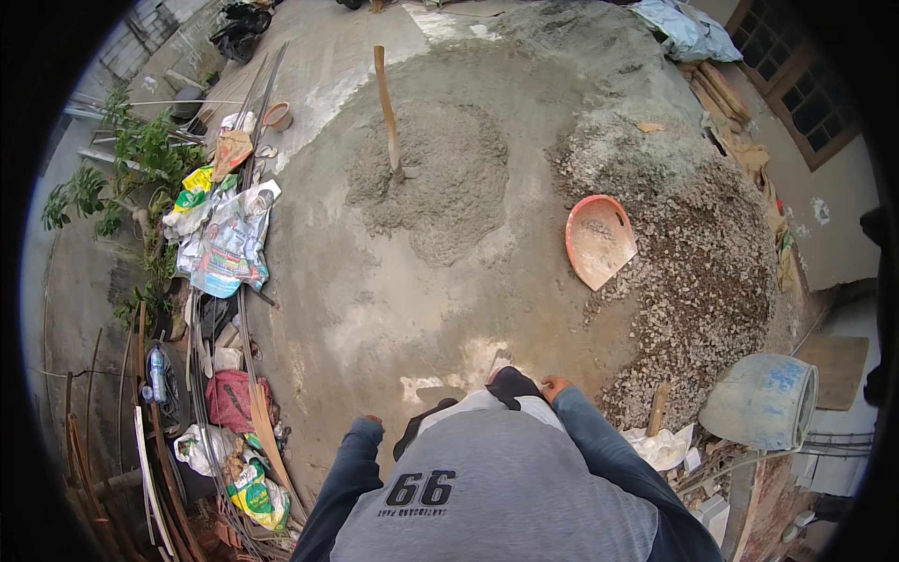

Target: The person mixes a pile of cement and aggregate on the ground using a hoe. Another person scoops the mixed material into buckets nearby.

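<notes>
My right hand (555,386) hangs low beside my right leg, close to the edge of the gravel. It is small in the picture, and how its fingers are set does not show. My left hand (374,421) pokes out of its dark sleeve over the bare concrete; its fingers are mostly hidden. No object shows in either hand. Ahead lies a heap of wet grey concrete mix (440,178). A tool with a wooden handle (386,108) stands upright in it, its head buried. An orange scoop-shaped basin (599,242), smeared with cement, rests at the gravel's edge.
A gravel pile (693,253) spreads along the right. Behind it stands a blue-grey drum (760,401). Plastic sacks (228,239), long rods and wooden strips (265,421) line the left side, beside a leafy plant (122,178). A small bucket (278,116) sits at the far left.
</notes>
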Tool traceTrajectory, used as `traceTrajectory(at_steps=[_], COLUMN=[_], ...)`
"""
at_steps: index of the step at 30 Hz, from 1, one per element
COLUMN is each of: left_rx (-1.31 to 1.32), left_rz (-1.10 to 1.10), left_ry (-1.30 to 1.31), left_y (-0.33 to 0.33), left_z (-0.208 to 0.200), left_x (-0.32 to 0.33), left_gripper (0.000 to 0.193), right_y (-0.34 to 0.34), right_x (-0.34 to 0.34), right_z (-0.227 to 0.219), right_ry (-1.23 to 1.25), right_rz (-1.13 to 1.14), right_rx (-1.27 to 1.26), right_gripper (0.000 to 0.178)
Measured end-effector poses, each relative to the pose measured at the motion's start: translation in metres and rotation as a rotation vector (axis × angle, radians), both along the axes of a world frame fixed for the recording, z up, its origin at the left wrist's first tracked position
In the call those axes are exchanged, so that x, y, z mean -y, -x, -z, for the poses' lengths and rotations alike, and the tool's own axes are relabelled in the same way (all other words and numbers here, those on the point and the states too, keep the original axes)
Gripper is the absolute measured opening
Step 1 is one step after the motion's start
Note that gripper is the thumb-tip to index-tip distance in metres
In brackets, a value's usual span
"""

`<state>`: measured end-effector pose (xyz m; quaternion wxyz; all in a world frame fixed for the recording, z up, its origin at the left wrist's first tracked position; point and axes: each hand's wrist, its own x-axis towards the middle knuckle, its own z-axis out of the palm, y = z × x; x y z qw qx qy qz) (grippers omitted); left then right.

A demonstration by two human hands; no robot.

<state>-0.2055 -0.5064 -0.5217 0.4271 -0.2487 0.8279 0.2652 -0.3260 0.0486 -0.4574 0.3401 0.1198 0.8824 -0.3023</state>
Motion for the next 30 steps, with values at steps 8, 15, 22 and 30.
traceTrajectory(at_steps=[8,15,22,30], left_rx=[-0.324,-0.329,0.215,-0.113], left_rz=[-0.345,-0.285,0.018,-0.264], left_ry=[-0.209,-0.297,-0.068,-0.221], left_y=[0.168,0.226,0.218,0.339], left_z=[-0.076,-0.102,-0.006,0.045], left_x=[-0.061,-0.081,0.016,0.082], left_gripper=[0.042,0.039,0.031,0.033], right_y=[0.054,0.108,0.170,0.215], right_x=[-0.099,-0.094,0.023,0.105], right_z=[0.038,0.047,-0.001,-0.042], right_ry=[-0.206,-0.258,-0.053,-0.040], right_rz=[-0.123,-0.067,0.036,-0.125], right_rx=[0.139,0.155,0.075,0.002], right_gripper=[0.035,0.035,0.036,0.035])
